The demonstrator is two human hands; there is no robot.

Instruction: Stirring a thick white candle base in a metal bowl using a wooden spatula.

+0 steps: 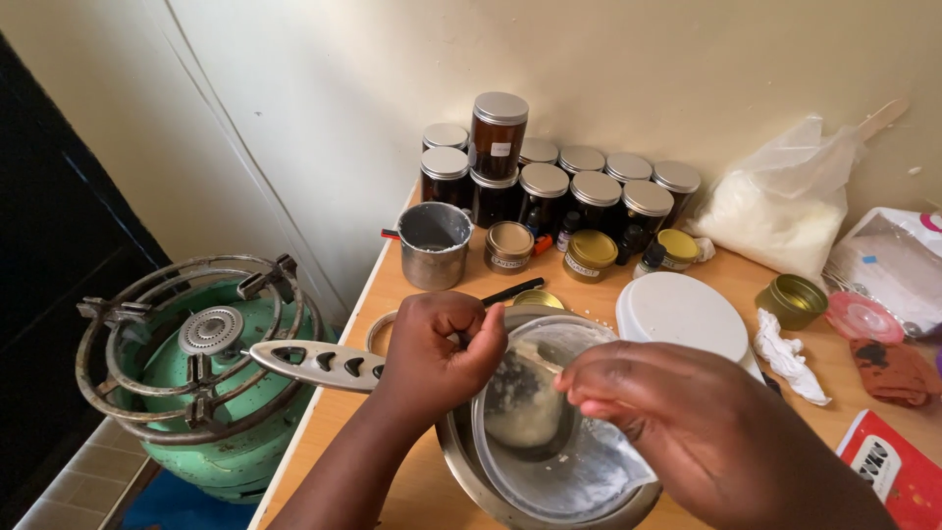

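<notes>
Nearest the lens, the right hand (687, 417) pinches a thin wooden stick (538, 358) and scrapes pale residue off the ladle (525, 402), whose slotted steel handle (314, 363) the left hand (437, 353) grips in a closed fist – both above a clear plastic tub (579, 471) in a steel bowl (471, 481). Scraping looks underway – cleaning the ladle's remaining bowl seems to call for a steady handle. Beyond the grip the wooden table (422, 491) holds dark jars (545, 191) against a cream wall; left of it sits a green gas burner (196, 363)

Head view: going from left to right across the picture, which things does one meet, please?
Green gas burner → slotted metal handle → left hand → clear plastic container → right hand → white crumpled tissue → rust-coloured cloth.
</notes>
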